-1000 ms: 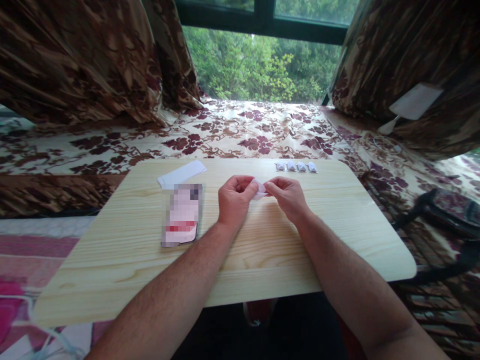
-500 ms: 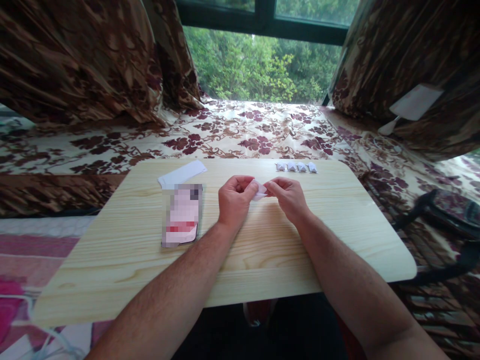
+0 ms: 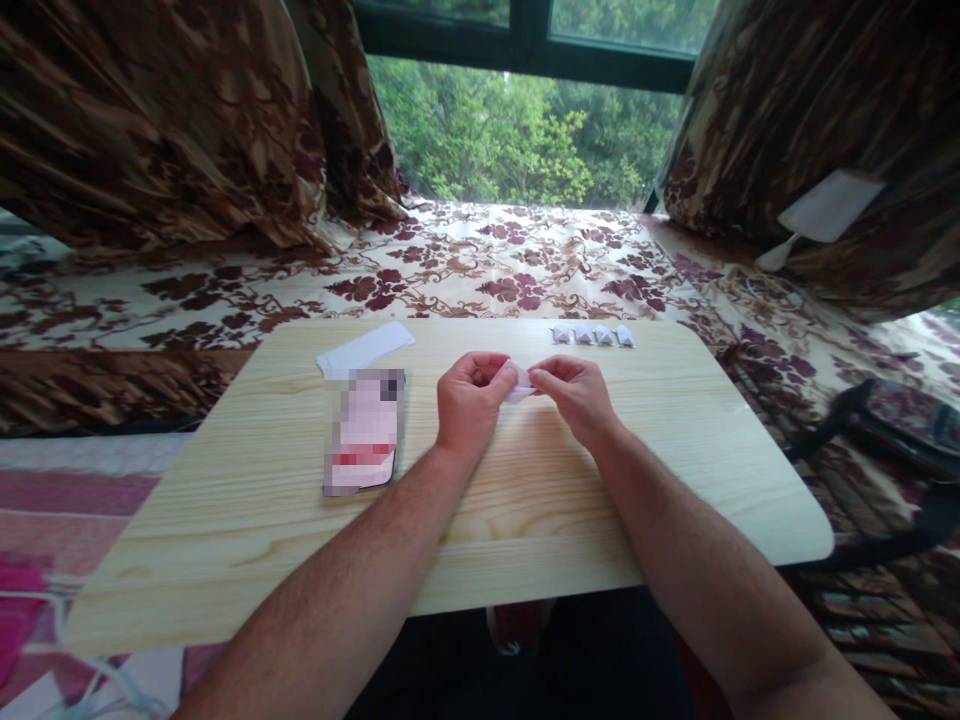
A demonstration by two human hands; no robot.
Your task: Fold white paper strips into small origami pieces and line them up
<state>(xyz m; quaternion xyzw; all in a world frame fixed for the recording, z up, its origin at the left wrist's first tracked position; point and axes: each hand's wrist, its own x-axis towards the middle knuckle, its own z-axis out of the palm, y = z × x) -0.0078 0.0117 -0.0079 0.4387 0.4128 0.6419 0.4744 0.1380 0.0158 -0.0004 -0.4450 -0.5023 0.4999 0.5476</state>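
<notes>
White folded paper piece (image 3: 519, 383) clamped in grips of left hand (image 3: 469, 405) and right hand (image 3: 574, 395), over table (image 3: 525, 520), nearer far edge. Likely risk: opposing pull tears thin paper, or pinch slips, skewing crease.

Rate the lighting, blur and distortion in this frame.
Head view: soft daylight comes from the window, with no glare on the table; the same view's wide lens bows the table's edges; the card is pixelated; the left hand, the right hand and the paper pinched between them are sharp.
</notes>
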